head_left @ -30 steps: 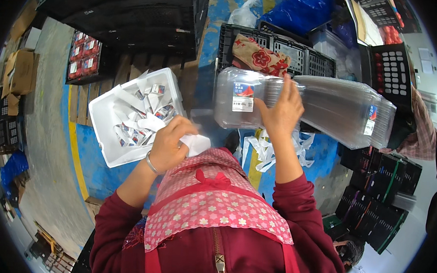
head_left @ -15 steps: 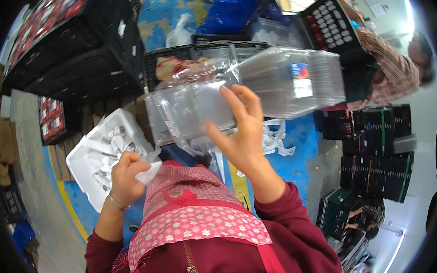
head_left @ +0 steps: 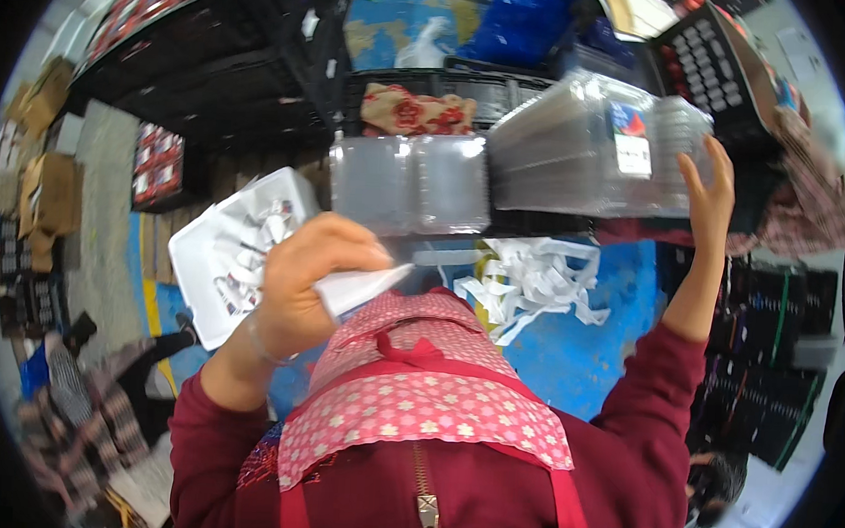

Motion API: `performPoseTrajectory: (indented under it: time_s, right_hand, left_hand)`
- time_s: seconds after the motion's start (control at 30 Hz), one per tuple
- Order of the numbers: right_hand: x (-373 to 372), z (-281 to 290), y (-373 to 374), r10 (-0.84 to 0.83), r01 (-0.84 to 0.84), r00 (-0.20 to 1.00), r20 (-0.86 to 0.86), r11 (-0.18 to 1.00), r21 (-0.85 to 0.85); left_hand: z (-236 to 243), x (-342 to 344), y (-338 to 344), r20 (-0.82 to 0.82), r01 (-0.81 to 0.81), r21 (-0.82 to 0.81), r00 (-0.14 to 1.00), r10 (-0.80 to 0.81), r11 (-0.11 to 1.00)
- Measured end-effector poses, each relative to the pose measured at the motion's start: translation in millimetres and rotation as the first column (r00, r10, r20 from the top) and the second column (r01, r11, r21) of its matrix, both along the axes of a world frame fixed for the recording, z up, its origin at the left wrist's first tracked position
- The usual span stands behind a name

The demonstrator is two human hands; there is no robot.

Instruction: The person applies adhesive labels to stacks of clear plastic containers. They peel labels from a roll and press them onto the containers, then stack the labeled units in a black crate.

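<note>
My left hand (head_left: 312, 277) is closed around a small white folded sheet (head_left: 362, 288), held in front of the apron. Raised at the right, my right hand (head_left: 711, 188) has its thumb and fingers apart at the end of a long nested stack of clear plastic containers (head_left: 567, 152). A label in blue, red and white sits on that stack. Left of the stack, a clear plastic clamshell (head_left: 451, 184) lies opened flat, both halves side by side. Behind it is a red-and-cream patterned cloth (head_left: 416, 111). A white box (head_left: 203, 262) holding several labels stands beyond my left hand.
Tangled white strips (head_left: 546, 280) lie below the stack on the blue floor (head_left: 620, 332). Black crates (head_left: 213, 71) with red packs stand at the far left. Another person (head_left: 809, 189) is beside a black crate (head_left: 705, 73) at the right; someone else's legs show at lower left.
My right hand has moved from over the clamshell to the right end of the stack. The clamshell now lies spread flat. My left hand has come up and right with the white sheet.
</note>
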State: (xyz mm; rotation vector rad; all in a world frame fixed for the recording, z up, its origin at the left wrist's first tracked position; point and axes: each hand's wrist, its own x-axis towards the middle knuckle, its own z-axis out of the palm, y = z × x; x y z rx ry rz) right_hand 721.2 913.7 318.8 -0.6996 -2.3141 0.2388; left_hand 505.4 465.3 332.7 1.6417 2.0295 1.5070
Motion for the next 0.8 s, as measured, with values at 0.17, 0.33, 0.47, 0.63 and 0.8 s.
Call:
performPoseTrajectory:
  time_s: [0.17, 0.33, 0.47, 0.63, 0.8]
  right_hand:
    - [-78, -7, -214, 0.692, -0.674, 0.719, -0.065, 0.672, -0.308]
    - [-112, -37, -292, 0.688, -0.716, 0.637, -0.349, 0.358, -0.600]
    - [-128, -37, -312, 0.701, -0.772, 0.609, -0.370, 0.417, -0.481]
    - [-164, -26, -298, 0.229, -0.606, 0.795, -0.562, 0.344, -0.717]
    - [-228, -132, -273, 0.391, -0.060, 0.914, 0.110, 0.397, -0.916]
  left_hand:
    - [-44, 6, -9, 0.515, -0.021, 0.021, 0.857, 0.007, 1.000]
    - [-59, -11, -32, 0.379, -0.046, 0.014, 0.925, 0.038, 0.999]
    - [-77, -31, -61, 0.188, -0.123, -0.044, 0.974, 0.129, 0.991]
    - [-145, -63, -121, 0.364, -0.325, -0.163, 0.858, 0.363, 0.932]
    - [-152, -64, -140, 0.590, -0.237, -0.272, 0.725, 0.356, 0.933]
